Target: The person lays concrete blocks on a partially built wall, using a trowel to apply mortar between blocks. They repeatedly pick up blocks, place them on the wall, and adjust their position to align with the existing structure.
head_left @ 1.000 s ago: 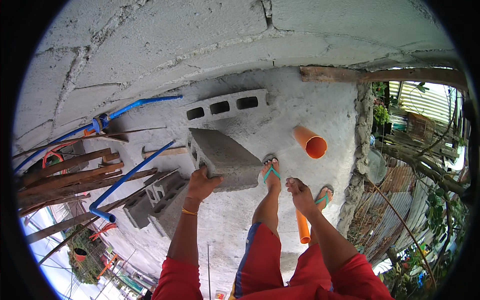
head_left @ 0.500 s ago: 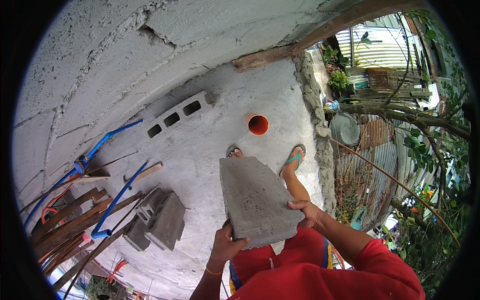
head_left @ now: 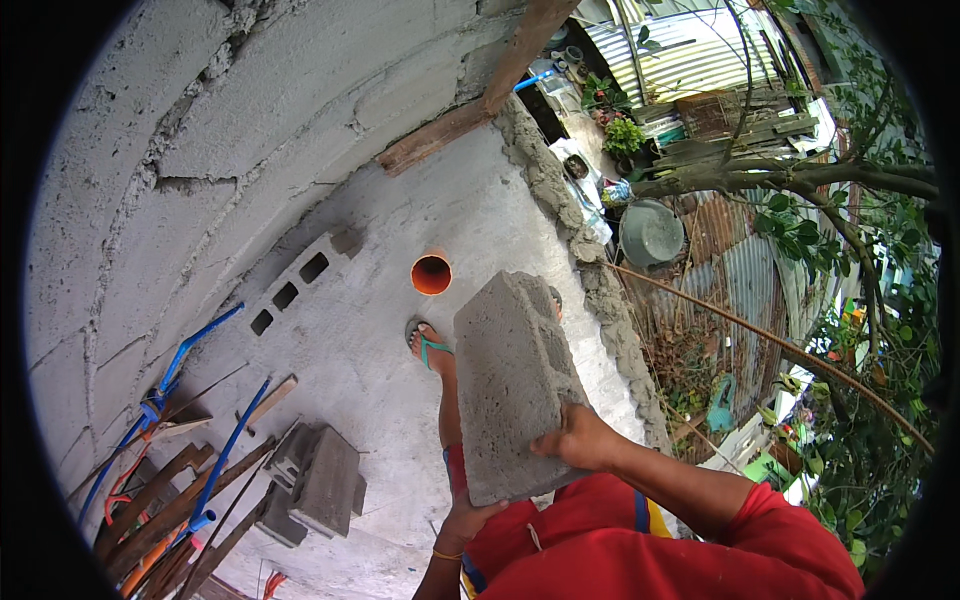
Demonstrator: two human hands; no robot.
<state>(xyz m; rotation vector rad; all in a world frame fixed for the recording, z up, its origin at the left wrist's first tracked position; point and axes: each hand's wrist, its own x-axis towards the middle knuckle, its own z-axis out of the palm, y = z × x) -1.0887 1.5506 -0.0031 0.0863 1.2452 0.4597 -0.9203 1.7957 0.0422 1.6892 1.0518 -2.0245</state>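
A grey concrete hollow block (head_left: pixel 515 400) is held up in front of me, tilted, with its broad face toward me. My left hand (head_left: pixel 468 518) grips its lower left corner; some of those fingers are hidden behind the block. At the lower right, my right hand (head_left: pixel 580 440) is closed on the block's edge, thumb lying on the broad face. Beyond the block stands an orange pipe (head_left: pixel 431 272), its round mouth open upward from the concrete floor. To the left of that pipe, another hollow block (head_left: pixel 290 290) lies near the wall with its cavities showing.
A rough block wall (head_left: pixel 250 120) rises on the left. The floor ends on the right at a ragged mortar edge (head_left: pixel 590 265), with rusty roofing sheets (head_left: pixel 740 270) beyond. Stacked blocks (head_left: pixel 325 480), wooden planks (head_left: pixel 160 510) and blue pipes (head_left: pixel 235 445) crowd the lower left.
The held block has turned so its side with cavities shows at the right. My view has swung toward the right edge, and my feet have shifted.
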